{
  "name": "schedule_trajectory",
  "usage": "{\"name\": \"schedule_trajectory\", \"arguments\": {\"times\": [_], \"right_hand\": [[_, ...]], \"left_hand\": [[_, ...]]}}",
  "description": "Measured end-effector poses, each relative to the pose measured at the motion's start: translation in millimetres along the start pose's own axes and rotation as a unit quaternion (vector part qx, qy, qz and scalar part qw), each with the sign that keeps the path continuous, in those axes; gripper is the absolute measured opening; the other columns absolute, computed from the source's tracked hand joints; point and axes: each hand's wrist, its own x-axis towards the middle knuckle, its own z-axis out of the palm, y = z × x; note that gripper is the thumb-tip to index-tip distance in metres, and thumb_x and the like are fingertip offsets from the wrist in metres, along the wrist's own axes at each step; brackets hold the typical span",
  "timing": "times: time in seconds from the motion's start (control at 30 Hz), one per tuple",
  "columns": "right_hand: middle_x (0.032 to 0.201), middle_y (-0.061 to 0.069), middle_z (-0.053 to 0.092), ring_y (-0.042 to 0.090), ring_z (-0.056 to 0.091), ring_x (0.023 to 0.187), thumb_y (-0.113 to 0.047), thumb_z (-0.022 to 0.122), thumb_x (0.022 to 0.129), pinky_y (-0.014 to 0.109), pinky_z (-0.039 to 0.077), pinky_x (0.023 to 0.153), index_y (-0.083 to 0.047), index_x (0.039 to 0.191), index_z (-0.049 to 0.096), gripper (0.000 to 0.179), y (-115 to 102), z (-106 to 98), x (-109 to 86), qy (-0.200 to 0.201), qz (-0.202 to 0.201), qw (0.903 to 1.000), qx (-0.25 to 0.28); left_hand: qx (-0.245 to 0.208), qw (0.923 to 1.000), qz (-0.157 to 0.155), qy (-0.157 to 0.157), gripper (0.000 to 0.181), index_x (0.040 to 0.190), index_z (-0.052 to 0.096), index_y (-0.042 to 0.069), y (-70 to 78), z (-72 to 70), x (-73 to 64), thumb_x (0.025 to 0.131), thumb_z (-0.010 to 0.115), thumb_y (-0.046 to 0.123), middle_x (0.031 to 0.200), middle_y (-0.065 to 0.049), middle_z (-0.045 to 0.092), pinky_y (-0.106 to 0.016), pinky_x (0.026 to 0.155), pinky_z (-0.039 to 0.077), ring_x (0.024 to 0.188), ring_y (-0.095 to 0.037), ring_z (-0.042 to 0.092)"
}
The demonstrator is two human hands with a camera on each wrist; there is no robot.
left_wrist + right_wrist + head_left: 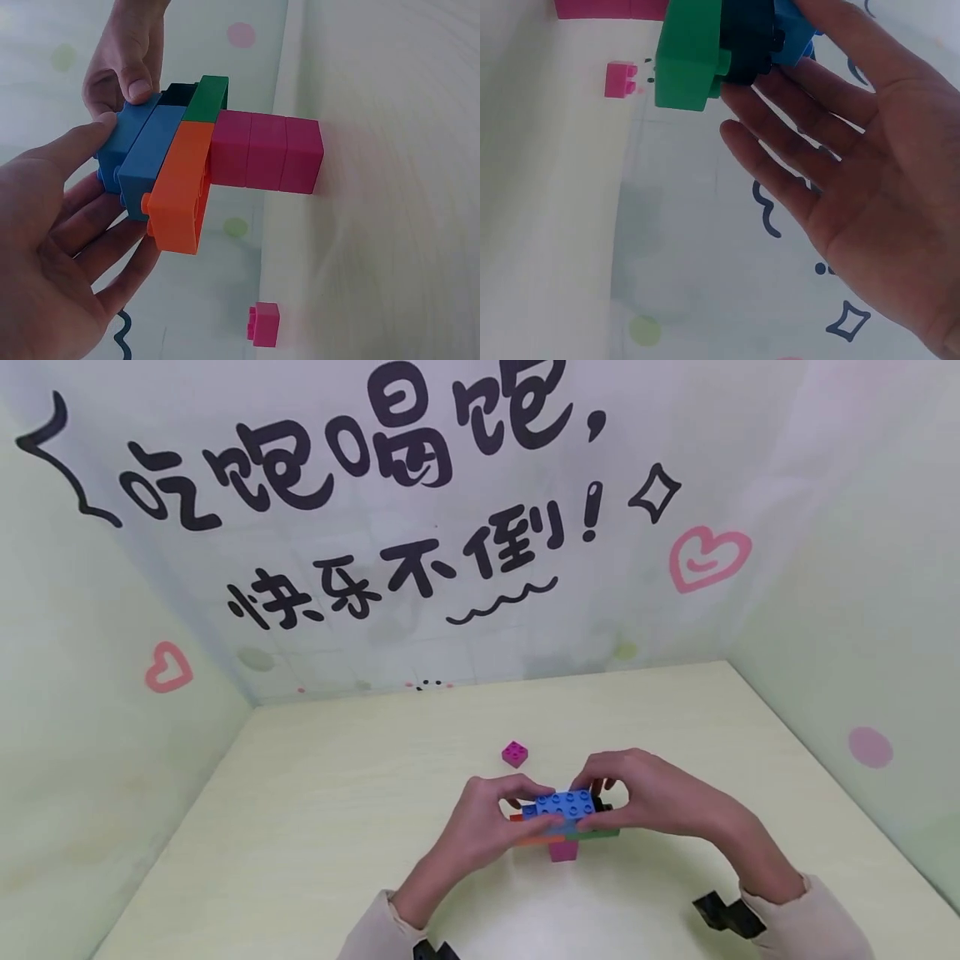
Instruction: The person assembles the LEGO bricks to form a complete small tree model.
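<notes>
A T-shaped build of toy bricks stands on the table, held from both sides. Its column is several magenta bricks (249, 151), topped by an orange brick (178, 187) and a green brick (686, 56) set end to end. Over those lie a lower blue brick (154, 154) and a black brick (746, 41). The top blue brick (566, 803) shows its studs in the head view. My left hand (483, 818) pinches its left end between thumb and fingers. From the right, my right hand (663, 792) pinches the same brick, its lower fingers beside the black one.
A loose pink brick (514, 754) lies on the table (337, 793) behind the build. Printed wall sheets (450, 652) enclose the table at the back and both sides.
</notes>
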Motion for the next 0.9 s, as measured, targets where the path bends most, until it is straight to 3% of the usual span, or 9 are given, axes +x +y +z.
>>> {"name": "schedule_trajectory", "arguments": {"times": [0.23, 0.63, 0.9], "right_hand": [[0.097, -0.012, 0.067, 0.012, 0.064, 0.090, -0.031, 0.078, 0.085, 0.031, 0.053, 0.080, -0.027, 0.102, 0.069, 0.020, 10.3, -7.9, -6.0, 0.018, -0.048, 0.9982, 0.030], [0.094, -0.014, 0.069, 0.012, 0.063, 0.090, -0.035, 0.078, 0.084, 0.030, 0.052, 0.077, -0.029, 0.096, 0.070, 0.016, 5.9, -9.0, -2.3, 0.016, -0.013, 0.9991, 0.038], [0.092, -0.009, 0.069, 0.015, 0.063, 0.088, -0.034, 0.077, 0.086, 0.032, 0.052, 0.076, -0.024, 0.090, 0.065, 0.016, 11.4, -7.2, -0.1, -0.004, 0.013, 0.9957, 0.092]], "left_hand": [[0.004, 0.9997, -0.022, -0.002, 0.032, 0.105, 0.076, 0.020, 1.1, 1.9, -0.2, 0.081, 0.080, 0.040, 0.095, 0.018, 0.070, -0.034, 0.071, 0.055, 0.083, -0.001, 0.063], [0.006, 0.9994, -0.029, -0.020, 0.033, 0.108, 0.076, 0.021, -2.3, -6.3, 4.0, 0.082, 0.078, 0.041, 0.095, 0.017, 0.071, -0.031, 0.071, 0.054, 0.085, -0.002, 0.064], [-0.011, 0.9983, -0.051, -0.027, 0.033, 0.108, 0.075, 0.023, -6.9, -5.6, 4.7, 0.082, 0.079, 0.041, 0.093, 0.018, 0.070, -0.031, 0.067, 0.054, 0.083, -0.005, 0.063]]}}
